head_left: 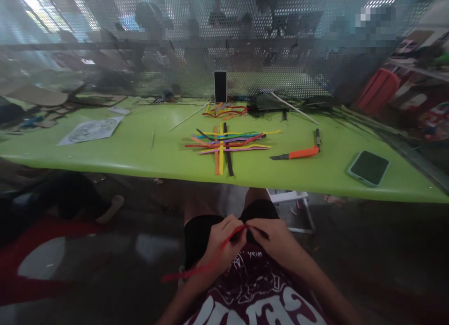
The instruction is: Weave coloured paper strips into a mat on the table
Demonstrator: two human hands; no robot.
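Over my lap, my left hand (227,238) is closed on a red strip (203,268), whose loose length trails down to the left across my forearm. Fingertips of my right hand (264,234) pinch the strip's other end, close against the left fingers. On the green table ahead lie woven colored strips (221,141): orange, yellow and black ones run lengthwise, crossed by several yellow, green, blue, purple, red and pink ones. To their right rests an orange-handled utility knife (303,152) with its blade pointing left.
A phone (369,168) lies near the right edge of the green table (168,161); another phone (220,86) stands upright at the back. Loose strips (226,111), thin sticks (296,108) and a printed sheet (90,129) are about. Behind rises a perforated screen (196,44). A person sits at left.
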